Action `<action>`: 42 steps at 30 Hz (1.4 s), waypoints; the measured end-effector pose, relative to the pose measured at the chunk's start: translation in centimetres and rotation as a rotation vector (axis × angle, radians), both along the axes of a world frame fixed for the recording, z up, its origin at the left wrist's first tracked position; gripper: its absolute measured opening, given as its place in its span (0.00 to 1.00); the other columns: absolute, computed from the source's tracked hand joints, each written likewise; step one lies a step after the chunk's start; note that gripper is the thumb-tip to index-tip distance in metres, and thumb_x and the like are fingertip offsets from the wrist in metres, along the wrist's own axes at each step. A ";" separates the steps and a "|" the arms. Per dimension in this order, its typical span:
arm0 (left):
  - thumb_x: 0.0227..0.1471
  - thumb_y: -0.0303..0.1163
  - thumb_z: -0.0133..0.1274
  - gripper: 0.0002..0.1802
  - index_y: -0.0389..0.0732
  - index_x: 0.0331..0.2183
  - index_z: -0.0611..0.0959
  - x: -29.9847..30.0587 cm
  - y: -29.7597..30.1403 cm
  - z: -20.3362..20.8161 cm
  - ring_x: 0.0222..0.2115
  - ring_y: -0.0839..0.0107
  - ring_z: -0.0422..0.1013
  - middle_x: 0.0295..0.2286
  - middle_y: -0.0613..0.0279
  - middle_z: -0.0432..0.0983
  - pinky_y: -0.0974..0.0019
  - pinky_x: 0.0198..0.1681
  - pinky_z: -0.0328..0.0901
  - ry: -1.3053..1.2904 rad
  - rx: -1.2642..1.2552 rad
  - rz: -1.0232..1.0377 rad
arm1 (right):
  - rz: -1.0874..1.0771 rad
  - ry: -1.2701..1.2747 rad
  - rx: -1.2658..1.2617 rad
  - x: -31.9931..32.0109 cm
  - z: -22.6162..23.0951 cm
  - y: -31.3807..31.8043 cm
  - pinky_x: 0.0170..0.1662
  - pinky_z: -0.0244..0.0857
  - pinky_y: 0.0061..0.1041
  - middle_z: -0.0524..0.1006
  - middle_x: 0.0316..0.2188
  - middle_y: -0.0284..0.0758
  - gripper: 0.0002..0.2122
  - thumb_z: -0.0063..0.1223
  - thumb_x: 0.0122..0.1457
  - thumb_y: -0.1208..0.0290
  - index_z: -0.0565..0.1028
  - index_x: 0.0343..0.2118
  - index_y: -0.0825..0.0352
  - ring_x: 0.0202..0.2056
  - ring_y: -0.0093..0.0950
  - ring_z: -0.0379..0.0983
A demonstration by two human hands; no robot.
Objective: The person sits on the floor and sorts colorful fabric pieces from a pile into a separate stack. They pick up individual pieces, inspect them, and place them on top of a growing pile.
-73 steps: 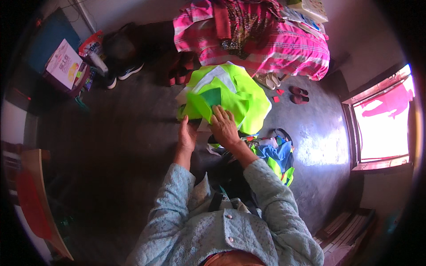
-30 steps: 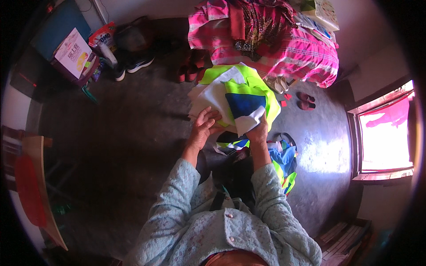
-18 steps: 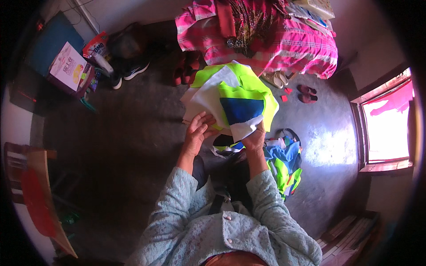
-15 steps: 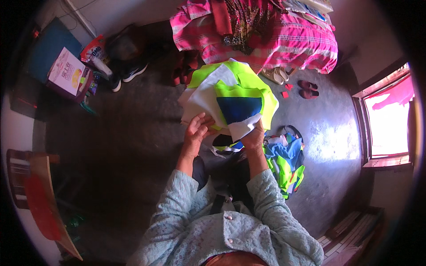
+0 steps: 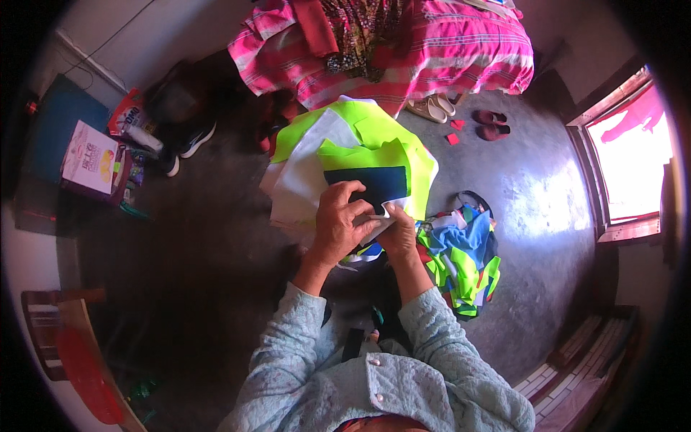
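Observation:
A stack of neon yellow-green and white cloth pieces [image 5: 381,129] spreads out in front of me. On its near side lies a dark navy cloth panel [image 5: 378,183]. My left hand [image 5: 340,223] is over the panel's lower left part, its fingers bent and closed at the fabric edge. Just beside it, my right hand [image 5: 400,234] pinches the white edge under the panel between thumb and fingers. The two hands almost meet at that edge. My palms hide much of the lower cloth.
A pile of blue, yellow-green and white cloth [image 5: 464,252] lies on the floor to the right. Beyond the stack stands a bed with a pink plaid cover [image 5: 453,54]. Dark red slippers [image 5: 492,124] and small red scraps [image 5: 453,138] are nearby. A white box [image 5: 88,160] sits far left.
My left hand has moved right and up onto the dark panel, close to my right hand. The view has shifted, and the cloth stack now appears a little farther left.

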State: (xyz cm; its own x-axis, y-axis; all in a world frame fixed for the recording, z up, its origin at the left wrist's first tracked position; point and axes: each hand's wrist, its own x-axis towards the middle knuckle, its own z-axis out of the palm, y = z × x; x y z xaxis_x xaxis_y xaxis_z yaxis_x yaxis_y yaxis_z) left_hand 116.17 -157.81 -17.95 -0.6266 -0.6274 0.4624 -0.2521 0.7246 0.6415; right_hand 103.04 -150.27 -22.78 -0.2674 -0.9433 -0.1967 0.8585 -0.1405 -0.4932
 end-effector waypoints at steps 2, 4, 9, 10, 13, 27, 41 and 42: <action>0.32 0.31 0.67 0.12 0.40 0.21 0.80 -0.8 -0.4 1.8 0.47 0.59 0.65 0.42 0.63 0.72 0.57 0.51 0.59 0.008 0.042 -0.116 | -0.062 -0.021 0.013 -0.7 -0.3 0.1 0.42 0.71 0.35 0.77 0.37 0.37 0.19 0.59 0.49 0.67 0.71 0.44 0.68 0.37 0.34 0.75; 0.32 0.31 0.67 0.12 0.40 0.21 0.80 -0.9 -1.3 2.7 0.47 0.60 0.65 0.42 0.64 0.73 0.57 0.51 0.59 -0.025 0.067 -0.275 | -0.049 -0.039 -0.075 -1.9 -1.4 0.4 0.40 0.72 0.35 0.78 0.33 0.37 0.17 0.60 0.48 0.66 0.73 0.40 0.67 0.34 0.35 0.76; 0.32 0.36 0.67 0.13 0.42 0.22 0.81 0.2 -2.6 2.0 0.52 0.67 0.62 0.45 0.68 0.73 0.60 0.58 0.48 -0.106 0.269 -0.561 | -0.169 -0.084 -0.012 -2.0 -2.6 0.7 0.49 0.68 0.40 0.78 0.39 0.34 0.20 0.66 0.45 0.65 0.75 0.42 0.63 0.42 0.34 0.75; 0.32 0.37 0.67 0.13 0.42 0.22 0.81 0.5 -2.7 1.9 0.53 0.67 0.62 0.45 0.69 0.73 0.60 0.59 0.48 -0.116 0.305 -0.588 | -0.159 -0.076 -0.073 -1.6 -1.3 0.6 0.54 0.64 0.41 0.76 0.44 0.36 0.26 0.67 0.45 0.63 0.72 0.48 0.64 0.47 0.35 0.72; 0.31 0.37 0.67 0.12 0.46 0.20 0.81 0.8 -3.1 1.5 0.56 0.68 0.59 0.46 0.70 0.74 0.60 0.60 0.44 -0.126 0.388 -0.642 | -0.140 -0.182 -0.082 -2.0 -1.3 0.6 0.56 0.62 0.42 0.74 0.48 0.37 0.31 0.68 0.45 0.59 0.69 0.52 0.65 0.49 0.36 0.70; 0.31 0.32 0.67 0.10 0.46 0.18 0.80 0.8 -2.2 -0.7 0.55 0.65 0.59 0.47 0.65 0.73 0.57 0.61 0.45 -0.055 0.335 -0.580 | -0.196 0.203 0.376 -1.0 0.3 -0.5 0.38 0.70 0.30 0.77 0.32 0.35 0.16 0.62 0.47 0.81 0.73 0.41 0.70 0.32 0.29 0.75; 0.52 0.33 0.55 0.24 0.40 0.50 0.70 3.4 -5.5 -2.5 0.44 0.68 0.69 0.44 0.60 0.71 0.62 0.51 0.65 1.163 1.186 -0.163 | -0.515 -0.101 -0.028 -6.9 -2.3 1.6 0.56 0.63 0.40 0.77 0.45 0.35 0.17 0.59 0.53 0.72 0.74 0.47 0.65 0.47 0.34 0.73; 0.53 0.36 0.54 0.23 0.40 0.49 0.71 3.7 -6.2 -2.4 0.44 0.68 0.70 0.43 0.60 0.71 0.63 0.49 0.66 1.128 1.129 -0.102 | -0.479 -0.133 -0.056 -7.3 -2.3 1.8 0.55 0.64 0.41 0.77 0.45 0.36 0.16 0.58 0.54 0.72 0.74 0.47 0.66 0.47 0.34 0.73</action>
